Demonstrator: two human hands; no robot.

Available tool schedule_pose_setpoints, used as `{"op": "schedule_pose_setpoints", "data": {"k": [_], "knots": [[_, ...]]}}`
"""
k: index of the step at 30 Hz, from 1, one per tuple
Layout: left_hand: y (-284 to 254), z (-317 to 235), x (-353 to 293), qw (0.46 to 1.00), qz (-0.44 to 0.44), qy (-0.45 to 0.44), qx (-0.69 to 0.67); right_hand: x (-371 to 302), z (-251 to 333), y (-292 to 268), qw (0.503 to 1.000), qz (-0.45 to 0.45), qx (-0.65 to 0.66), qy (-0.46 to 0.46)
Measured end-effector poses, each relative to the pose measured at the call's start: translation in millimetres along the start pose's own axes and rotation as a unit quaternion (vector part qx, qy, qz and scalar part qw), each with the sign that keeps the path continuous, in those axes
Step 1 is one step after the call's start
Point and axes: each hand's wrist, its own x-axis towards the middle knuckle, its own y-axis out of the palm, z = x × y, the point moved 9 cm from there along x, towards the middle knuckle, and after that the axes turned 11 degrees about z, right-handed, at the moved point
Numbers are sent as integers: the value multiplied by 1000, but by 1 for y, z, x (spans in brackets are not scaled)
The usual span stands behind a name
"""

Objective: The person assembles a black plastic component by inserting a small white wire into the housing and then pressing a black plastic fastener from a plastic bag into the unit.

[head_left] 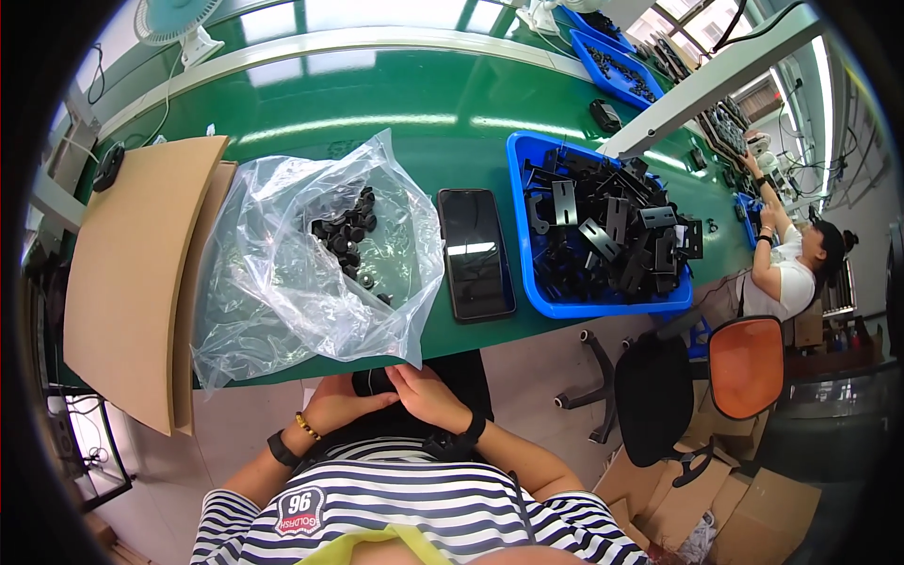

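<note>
Both my hands are low in front of my lap, just off the table's near edge. My left hand curls inward with its thumb toward the right hand; its other fingers are mostly hidden. My right hand has its fingers pinched together by the table edge. Between them shows a dark, rounded black piece, too dark against my clothing to name. Just beyond lies an open clear plastic bag with several small black knob-like parts. A black smartphone lies flat to its right.
A blue bin of black metal brackets stands right of the phone. Cardboard sheets lean at the left. Behind are a fan and blue trays. Chairs and a seated co-worker are at right.
</note>
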Motion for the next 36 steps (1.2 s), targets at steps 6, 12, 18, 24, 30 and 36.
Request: {"op": "schedule_pose_setpoints", "data": {"k": [6,12,18,24,30,36], "knots": [[0,-8,1,1000,14,-11,-23,-3,6,-1,997,14,66,-23],[-2,0,0,999,-6,-5,-40,0,4,2,996,49,59,40],[-2,-11,0,999,1,-6,-47,-2,3,5,996,41,74,12],[2,0,-3,1000,-6,-13,1,-3,9,1,997,24,67,0],[3,-4,-4,1000,-17,2,-11,-3,4,3,998,16,65,9],[-1,2,-3,999,-36,28,22,-1,3,0,998,8,56,8]]}}
